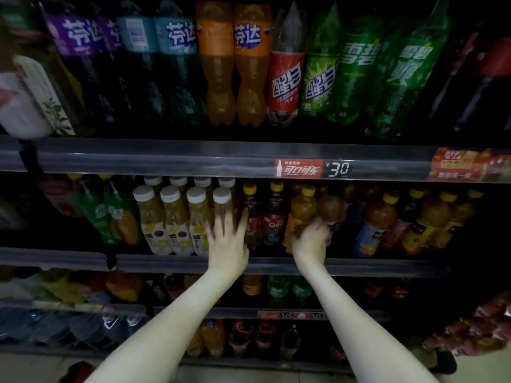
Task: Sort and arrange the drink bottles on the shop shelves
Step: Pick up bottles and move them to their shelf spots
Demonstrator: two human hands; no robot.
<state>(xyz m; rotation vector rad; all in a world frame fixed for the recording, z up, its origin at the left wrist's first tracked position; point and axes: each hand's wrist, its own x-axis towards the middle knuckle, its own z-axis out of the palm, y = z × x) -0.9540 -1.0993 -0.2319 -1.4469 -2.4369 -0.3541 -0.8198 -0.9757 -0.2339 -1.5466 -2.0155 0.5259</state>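
On the middle shelf, my left hand (228, 239) lies flat with straight fingers against the rightmost of several white-capped juice bottles (171, 217), beside a dark yellow-capped bottle (250, 214). My right hand (311, 240) grips the lower body of an orange yellow-capped bottle (301, 208), which stands between a red-labelled bottle (273, 217) and a brownish bottle (330, 207). Both forearms reach up from the bottom of the view.
Large soda bottles (235, 64) in purple, teal, orange, red and green fill the upper shelf. A price rail (166, 158) carries a red tag (298, 169). More yellow-capped bottles (414, 222) stand to the right. Lower shelves (193, 265) hold further drinks.
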